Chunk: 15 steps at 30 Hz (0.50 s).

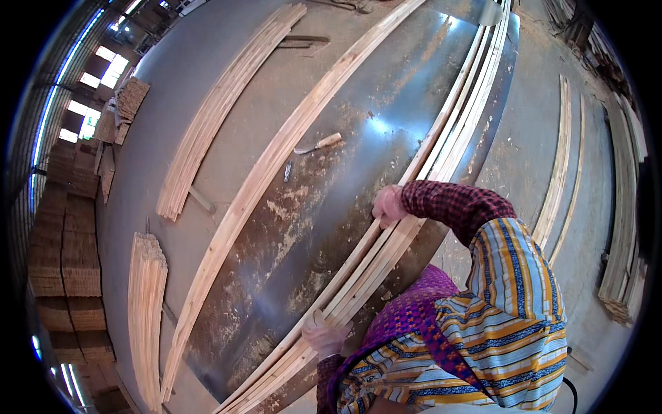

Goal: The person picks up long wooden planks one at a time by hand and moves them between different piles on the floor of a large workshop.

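A bundle of long, pale wooden strips (441,153) runs diagonally along the near side of a dark metal-topped table (331,200). My right hand (390,206), below a red-and-black checked sleeve, is closed round the outer strip on the bundle's far-left side. Lower down, my left hand (325,334) grips the same bundle from the near side, its thumb over the top; its other fingers are partly hidden. Both hands seem to wear thin, pale gloves. Narrow gaps show between some strips. A hooked knife with a wooden handle (329,141) lies on the tabletop beyond my hands.
Another long bundle of strips (276,148) lies along the table's far edge. Beyond it are a shorter stack (224,114) and an upright-looking bundle (146,310). Wood stacks (65,276) line the left wall. More boards (618,221) lie on the right. A small metallic object (288,172) sits near the knife.
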Each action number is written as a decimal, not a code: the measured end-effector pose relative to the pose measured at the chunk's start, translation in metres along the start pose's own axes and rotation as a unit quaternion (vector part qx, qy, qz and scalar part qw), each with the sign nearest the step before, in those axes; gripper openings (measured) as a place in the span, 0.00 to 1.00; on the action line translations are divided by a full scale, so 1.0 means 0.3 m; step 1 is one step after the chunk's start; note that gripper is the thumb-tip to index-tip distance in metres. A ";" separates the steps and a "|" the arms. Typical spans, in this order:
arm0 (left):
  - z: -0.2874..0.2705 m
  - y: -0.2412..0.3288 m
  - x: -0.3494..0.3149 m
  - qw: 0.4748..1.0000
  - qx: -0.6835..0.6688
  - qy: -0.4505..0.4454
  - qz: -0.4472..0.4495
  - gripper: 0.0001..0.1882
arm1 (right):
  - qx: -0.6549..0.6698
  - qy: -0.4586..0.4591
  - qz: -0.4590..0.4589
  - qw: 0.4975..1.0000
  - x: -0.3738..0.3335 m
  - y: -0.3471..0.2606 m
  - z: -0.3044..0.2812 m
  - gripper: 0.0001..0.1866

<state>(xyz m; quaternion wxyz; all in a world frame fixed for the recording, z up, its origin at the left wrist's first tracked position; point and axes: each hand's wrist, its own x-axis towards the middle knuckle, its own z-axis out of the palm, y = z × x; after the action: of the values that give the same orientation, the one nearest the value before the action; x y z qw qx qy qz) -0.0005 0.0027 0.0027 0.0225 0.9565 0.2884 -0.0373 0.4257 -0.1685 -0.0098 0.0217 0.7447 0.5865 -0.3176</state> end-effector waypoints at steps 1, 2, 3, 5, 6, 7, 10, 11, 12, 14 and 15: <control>-0.017 0.007 0.009 0.999 0.001 0.038 0.023 0.55 | 0.050 0.050 -0.014 0.997 -0.016 0.027 0.039 0.24; -0.032 0.008 0.023 0.996 0.001 0.075 0.046 0.55 | 0.101 0.099 -0.027 0.990 -0.042 0.061 0.089 0.25; -0.049 0.012 0.034 0.992 -0.001 0.111 0.067 0.56 | 0.150 0.145 -0.039 0.977 -0.057 0.069 0.126 0.26; -0.080 0.035 0.070 0.995 0.009 0.069 0.078 0.56 | 0.161 0.161 -0.011 0.974 -0.099 0.031 0.088 0.29; -0.089 0.041 0.078 0.996 0.019 0.049 0.074 0.55 | 0.164 0.162 0.017 0.973 -0.099 0.017 0.076 0.29; -0.096 0.036 0.078 0.997 0.030 0.027 0.064 0.54 | 0.166 0.159 0.039 0.972 -0.078 -0.004 0.072 0.29; -0.102 -0.007 0.111 0.978 -0.166 0.088 0.091 0.46 | 0.134 0.131 0.184 0.965 -0.063 -0.101 -0.002 0.26; -0.021 -0.061 0.065 0.992 -0.117 0.006 0.050 0.51 | 0.134 0.073 0.231 0.961 -0.068 -0.175 -0.093 0.26; -0.009 -0.089 0.080 0.994 -0.057 -0.079 0.041 0.56 | 0.074 0.159 0.155 0.972 -0.037 -0.145 -0.049 0.25; 0.057 -0.138 0.030 0.995 -0.018 -0.088 0.031 0.61 | 0.225 0.172 0.149 0.947 -0.050 -0.171 -0.046 0.23; -0.099 -0.116 0.092 0.978 -0.047 -0.204 0.016 0.64 | 0.173 0.129 0.174 0.961 -0.037 -0.146 -0.030 0.21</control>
<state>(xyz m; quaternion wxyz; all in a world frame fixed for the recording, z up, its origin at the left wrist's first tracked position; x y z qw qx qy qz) 0.0050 0.0488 0.0292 0.1261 0.9311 0.2637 -0.2180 0.3897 -0.1608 0.0177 -0.1283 0.8625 0.3815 -0.3066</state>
